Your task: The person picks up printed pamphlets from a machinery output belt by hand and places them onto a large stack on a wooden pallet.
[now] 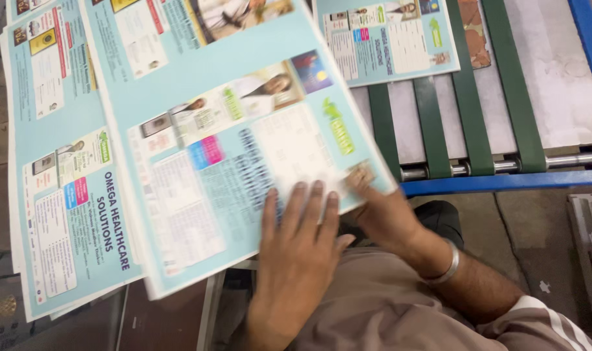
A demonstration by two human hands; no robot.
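A large light-blue printed sheet lies tilted across the middle of the view. My left hand rests flat on its near edge, fingers spread over the print. My right hand grips the sheet's near right corner from beneath, thumb on top; a metal bangle circles that wrist. Under this sheet, to the left, lies a stack of the same printed sheets. The moving sheet is motion-blurred.
Another printed sheet lies at the top right on a conveyor with green belts, metal rollers and a blue frame. A grey floor shows right; pale stacked material sits at the far right edge.
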